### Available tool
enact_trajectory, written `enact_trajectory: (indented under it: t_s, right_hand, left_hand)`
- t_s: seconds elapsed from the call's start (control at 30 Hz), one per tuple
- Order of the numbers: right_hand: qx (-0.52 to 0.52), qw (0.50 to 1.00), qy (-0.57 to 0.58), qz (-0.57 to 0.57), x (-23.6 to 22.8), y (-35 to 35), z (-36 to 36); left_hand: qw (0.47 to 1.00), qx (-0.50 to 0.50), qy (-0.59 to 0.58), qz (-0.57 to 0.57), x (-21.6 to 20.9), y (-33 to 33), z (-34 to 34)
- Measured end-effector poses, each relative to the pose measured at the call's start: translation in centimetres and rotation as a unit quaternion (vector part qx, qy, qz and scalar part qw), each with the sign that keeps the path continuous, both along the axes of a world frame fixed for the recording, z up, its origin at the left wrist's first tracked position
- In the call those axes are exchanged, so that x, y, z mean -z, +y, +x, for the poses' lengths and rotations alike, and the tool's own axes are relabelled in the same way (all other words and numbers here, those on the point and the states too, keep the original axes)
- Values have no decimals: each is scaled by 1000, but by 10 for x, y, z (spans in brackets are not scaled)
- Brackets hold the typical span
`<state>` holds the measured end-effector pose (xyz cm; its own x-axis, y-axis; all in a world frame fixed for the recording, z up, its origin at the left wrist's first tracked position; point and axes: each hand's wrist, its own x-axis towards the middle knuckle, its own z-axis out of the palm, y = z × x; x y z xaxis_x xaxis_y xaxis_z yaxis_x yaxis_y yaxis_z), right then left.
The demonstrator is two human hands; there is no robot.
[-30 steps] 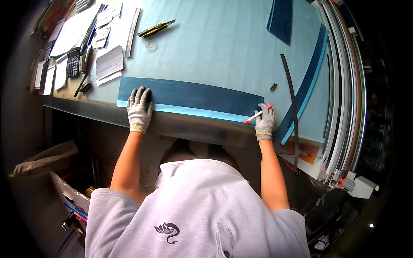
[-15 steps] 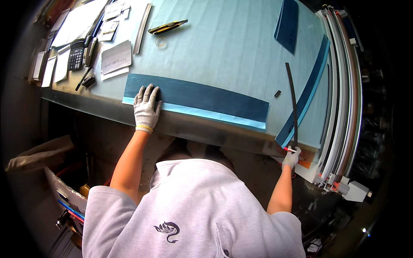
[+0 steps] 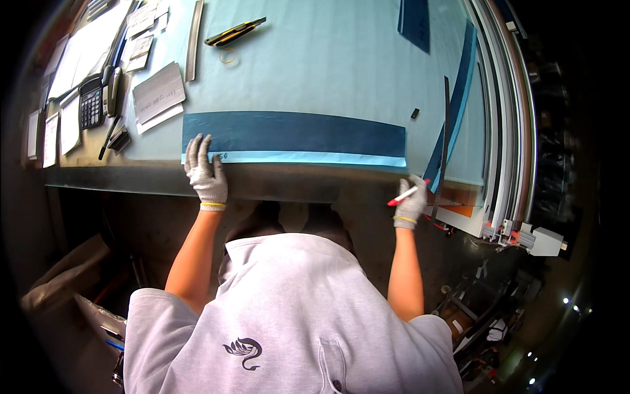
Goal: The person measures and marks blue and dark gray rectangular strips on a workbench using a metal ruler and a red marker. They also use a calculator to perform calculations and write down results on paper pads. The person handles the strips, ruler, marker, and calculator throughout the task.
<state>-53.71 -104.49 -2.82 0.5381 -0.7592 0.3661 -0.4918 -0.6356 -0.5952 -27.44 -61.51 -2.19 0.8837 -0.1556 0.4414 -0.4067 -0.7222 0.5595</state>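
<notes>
Strip (image 3: 295, 133) of blue sheet lies along the counter (image 3: 302, 79) edge nearest you. Your left hand (image 3: 206, 178) rests on its left end, fingers loosely spread, prob so it won't slide. Your right hand (image 3: 411, 206), near the other end, has fingers round a red-and-white marker (image 3: 405, 194).

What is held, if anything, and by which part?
Right hand: a slim white pen with red ends, near its middle. Left hand: nothing; it rests on the long blue strip.

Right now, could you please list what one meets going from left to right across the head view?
Calculator, gray card, gloved left hand, gloved right hand holding a red-and-white marker, thin dark strip, long rails.
</notes>
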Motion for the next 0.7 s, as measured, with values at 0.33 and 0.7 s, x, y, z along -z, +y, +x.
enact_trajectory:
  t_s: [0.33, 0.7]
  right_hand:
    - [-502, 861, 62, -45, -35, 226, 215]
    - [-537, 829, 119, -99, -5, 282, 265]
  left_hand:
    - [995, 9, 3, 102, 7, 100, -1]
    - [993, -11, -8, 116, 10, 102, -4]
